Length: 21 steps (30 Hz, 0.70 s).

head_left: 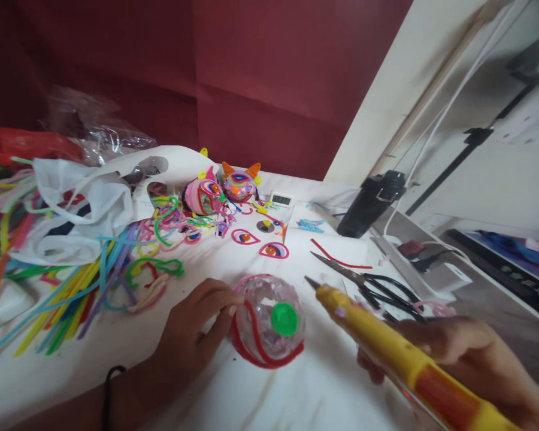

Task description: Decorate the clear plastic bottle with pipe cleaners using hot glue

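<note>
Head camera view: a clear, faceted plastic ball (pixel 269 293) with a round green cap (pixel 284 319) sits on a white marbled tabletop (pixel 323 389), at the middle and just below the centre of the view. Red fuzzy strips (pixel 254 335) curve down its left side and along its lower edge. At the ball's upper left, the left hand (pixel 200 320) has thumb and forefinger pinched together at the end of one strip, touching the ball. To the right, the right hand (pixel 458 350) has its fingers closed around a yellow glue gun (pixel 372 329) with an orange-red section; its dark nozzle points up and left, apart from the ball. Near the nozzle lie black-handled scissors (pixel 359 279). Beyond the ball are two pink-edged eye shapes (pixel 273 250), then two colourful decorated balls (pixel 204 196) and a small white digital display (pixel 281 199). Multicoloured fuzzy stems (pixel 78 290) spread across the left side. A black bottle (pixel 369 208) stands at the right, and dark red fabric (pixel 269 72) hangs behind.
</note>
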Each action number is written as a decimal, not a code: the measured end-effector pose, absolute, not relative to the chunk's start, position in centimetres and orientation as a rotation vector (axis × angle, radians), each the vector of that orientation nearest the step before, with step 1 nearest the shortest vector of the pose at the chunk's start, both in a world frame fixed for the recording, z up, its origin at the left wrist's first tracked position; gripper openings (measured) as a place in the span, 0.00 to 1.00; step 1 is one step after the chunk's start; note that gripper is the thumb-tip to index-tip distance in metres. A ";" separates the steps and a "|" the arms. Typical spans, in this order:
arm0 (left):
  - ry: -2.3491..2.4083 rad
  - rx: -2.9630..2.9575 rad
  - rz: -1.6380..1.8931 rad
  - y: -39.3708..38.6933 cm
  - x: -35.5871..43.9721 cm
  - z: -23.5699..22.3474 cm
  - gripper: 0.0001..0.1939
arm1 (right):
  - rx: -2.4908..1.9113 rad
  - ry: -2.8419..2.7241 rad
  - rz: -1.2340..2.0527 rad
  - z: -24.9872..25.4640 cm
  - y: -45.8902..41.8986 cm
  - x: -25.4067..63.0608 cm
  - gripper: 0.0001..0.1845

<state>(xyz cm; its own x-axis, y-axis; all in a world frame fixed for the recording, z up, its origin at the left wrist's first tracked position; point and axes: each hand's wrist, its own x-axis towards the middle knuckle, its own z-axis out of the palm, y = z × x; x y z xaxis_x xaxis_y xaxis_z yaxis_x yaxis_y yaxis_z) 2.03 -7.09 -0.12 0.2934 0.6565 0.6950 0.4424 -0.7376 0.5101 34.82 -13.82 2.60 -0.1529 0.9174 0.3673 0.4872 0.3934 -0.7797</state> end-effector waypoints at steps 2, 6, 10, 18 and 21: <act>0.996 2.347 1.432 -7.1 2.0 -0.1 0.12 | -1.248 -1.654 0.610 2.6 -14.5 34.3 0.19; 0.958 2.359 1.446 -7.2 2.0 -0.2 0.11 | -1.442 -1.844 0.494 1.7 -14.9 33.4 0.12; 0.928 2.359 1.451 -7.3 2.0 -0.3 0.11 | -1.533 -1.913 0.365 0.4 -14.1 33.6 0.11; 0.920 2.323 1.450 -7.2 2.2 -0.6 0.11 | -1.161 -2.291 -0.398 4.6 -13.6 30.9 0.11; 0.930 2.334 1.465 -7.2 2.3 -0.6 0.12 | -1.005 -2.341 -0.460 6.6 -13.6 27.2 0.13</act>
